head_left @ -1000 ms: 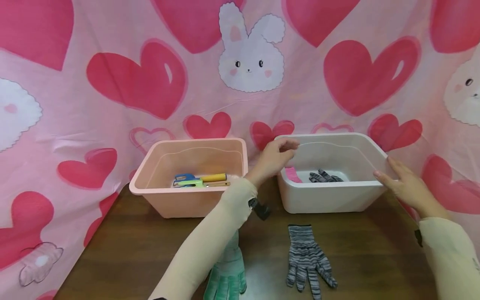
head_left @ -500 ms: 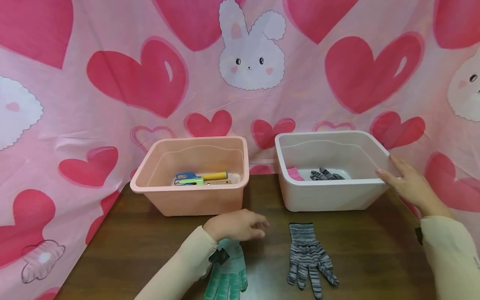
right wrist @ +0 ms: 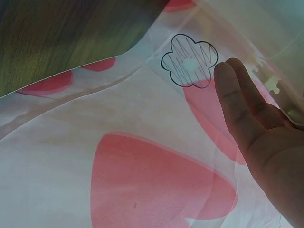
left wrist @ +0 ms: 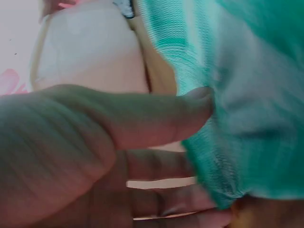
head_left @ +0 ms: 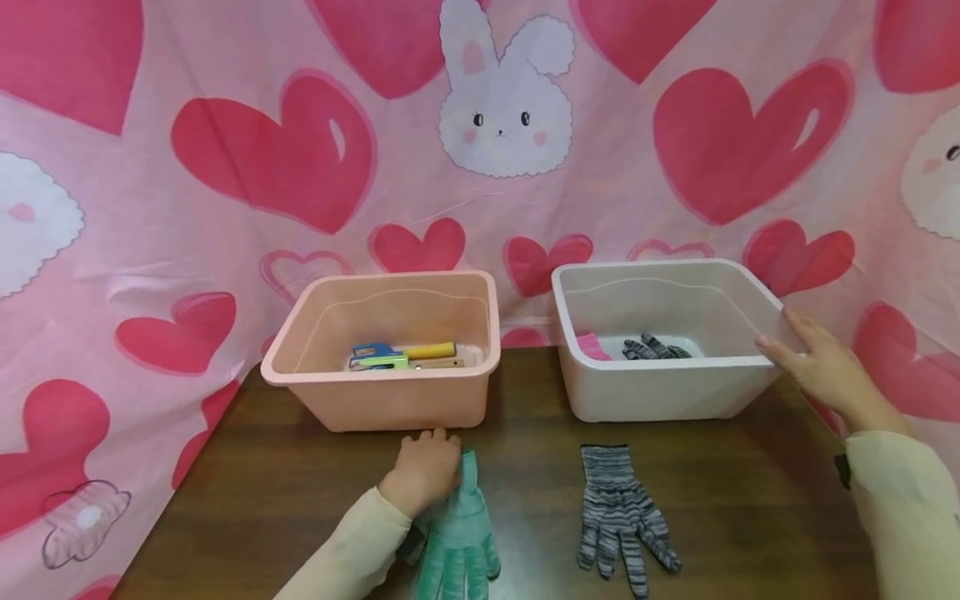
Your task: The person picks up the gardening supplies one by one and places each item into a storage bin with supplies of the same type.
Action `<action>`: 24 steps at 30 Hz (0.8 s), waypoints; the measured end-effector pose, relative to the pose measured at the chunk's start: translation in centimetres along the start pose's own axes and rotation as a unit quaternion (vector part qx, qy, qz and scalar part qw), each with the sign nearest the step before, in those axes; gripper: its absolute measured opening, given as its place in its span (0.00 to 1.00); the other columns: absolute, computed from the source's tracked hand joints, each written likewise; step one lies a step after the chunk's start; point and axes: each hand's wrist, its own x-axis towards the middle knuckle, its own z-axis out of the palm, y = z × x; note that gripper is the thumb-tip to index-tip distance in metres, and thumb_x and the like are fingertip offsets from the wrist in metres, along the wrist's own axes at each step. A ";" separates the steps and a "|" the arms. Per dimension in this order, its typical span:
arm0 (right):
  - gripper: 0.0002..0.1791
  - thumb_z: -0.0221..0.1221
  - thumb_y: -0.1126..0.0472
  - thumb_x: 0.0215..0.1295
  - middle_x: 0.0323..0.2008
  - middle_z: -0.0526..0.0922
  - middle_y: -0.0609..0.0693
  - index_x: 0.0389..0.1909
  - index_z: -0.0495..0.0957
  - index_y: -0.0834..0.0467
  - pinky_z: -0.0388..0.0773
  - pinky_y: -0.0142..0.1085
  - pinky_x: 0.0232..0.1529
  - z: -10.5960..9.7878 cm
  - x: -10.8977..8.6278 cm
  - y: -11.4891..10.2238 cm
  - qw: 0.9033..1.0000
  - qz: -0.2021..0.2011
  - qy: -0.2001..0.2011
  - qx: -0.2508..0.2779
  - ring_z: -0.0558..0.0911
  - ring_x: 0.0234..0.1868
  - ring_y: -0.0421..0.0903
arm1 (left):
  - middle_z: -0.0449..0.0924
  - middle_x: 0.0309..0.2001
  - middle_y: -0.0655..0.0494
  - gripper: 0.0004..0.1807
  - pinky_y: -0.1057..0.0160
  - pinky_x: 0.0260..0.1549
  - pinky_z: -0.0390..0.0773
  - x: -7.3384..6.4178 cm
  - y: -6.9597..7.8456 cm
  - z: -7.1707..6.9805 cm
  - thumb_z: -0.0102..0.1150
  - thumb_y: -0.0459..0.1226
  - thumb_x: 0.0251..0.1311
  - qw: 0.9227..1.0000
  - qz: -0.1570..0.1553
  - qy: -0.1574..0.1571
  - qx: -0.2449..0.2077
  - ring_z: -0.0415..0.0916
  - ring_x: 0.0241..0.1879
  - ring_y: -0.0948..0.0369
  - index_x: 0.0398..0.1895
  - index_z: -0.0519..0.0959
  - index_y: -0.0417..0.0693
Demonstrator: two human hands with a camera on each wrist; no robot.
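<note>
My left hand [head_left: 427,467] is at the cuff of a green glove [head_left: 459,537] that lies on the table, fingers pointing away. In the left wrist view the thumb [left wrist: 156,116] presses on the knit cloth with the other fingers under its edge, pinching it. At the right end of the white bin [head_left: 675,387], my right hand [head_left: 828,367] rests against the rim. Its fingers [right wrist: 235,95] look straight along the outer wall in the right wrist view. A grey-black striped glove [head_left: 617,508] lies flat in front of that bin.
Inside the white bin are a dark striped glove [head_left: 654,347] and a pink cloth item [head_left: 592,347]. The peach bin [head_left: 382,404] to the left holds several tools, one with a yellow handle [head_left: 431,351]. A pink heart-print cloth [head_left: 405,192] hangs close behind both bins.
My left hand has come back from the white bin's left rim, down and leftward to the green glove, and taken its cuff. The right hand has stayed at the bin's rim.
</note>
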 end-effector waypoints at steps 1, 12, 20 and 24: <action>0.52 0.52 0.37 0.73 0.76 0.35 0.73 0.80 0.29 0.52 0.50 0.83 0.51 -0.1 -0.1 0.0 1.000 0.001 0.000 0.002 0.40 0.71 0.81 | 0.78 0.39 0.44 0.15 0.42 0.39 0.79 0.0 -0.1 0.1 0.68 0.37 0.58 1.000 0.006 0.006 -0.001 0.76 0.40 0.47 0.45 0.82 0.38; 0.52 0.52 0.37 0.73 0.76 0.35 0.73 0.80 0.28 0.50 0.50 0.83 0.51 -0.3 -0.3 -0.4 1.000 0.003 -0.004 0.007 0.40 0.70 0.82 | 0.71 0.24 0.64 0.07 0.65 0.24 0.72 1.8 -0.3 -1.1 0.69 0.36 0.60 0.978 0.127 -0.018 -0.163 0.68 0.24 0.64 0.33 0.78 0.51; 0.52 0.52 0.36 0.72 0.76 0.35 0.73 0.80 0.28 0.50 0.51 0.83 0.51 -0.3 -0.3 -0.2 1.000 0.001 -0.005 -0.002 0.40 0.71 0.82 | 0.79 0.32 0.69 0.04 0.67 0.28 0.77 3.4 1.8 -5.6 0.67 0.39 0.65 0.946 0.174 0.009 -0.274 0.74 0.29 0.65 0.41 0.83 0.56; 0.53 0.52 0.36 0.72 0.76 0.37 0.74 0.80 0.29 0.51 0.53 0.83 0.49 -0.2 -0.2 -0.3 1.000 0.000 -0.002 -0.006 0.42 0.70 0.82 | 0.81 0.36 0.69 0.05 0.67 0.35 0.80 4.3 2.9 -7.3 0.66 0.39 0.66 0.924 0.201 0.035 -0.323 0.76 0.34 0.65 0.44 0.83 0.58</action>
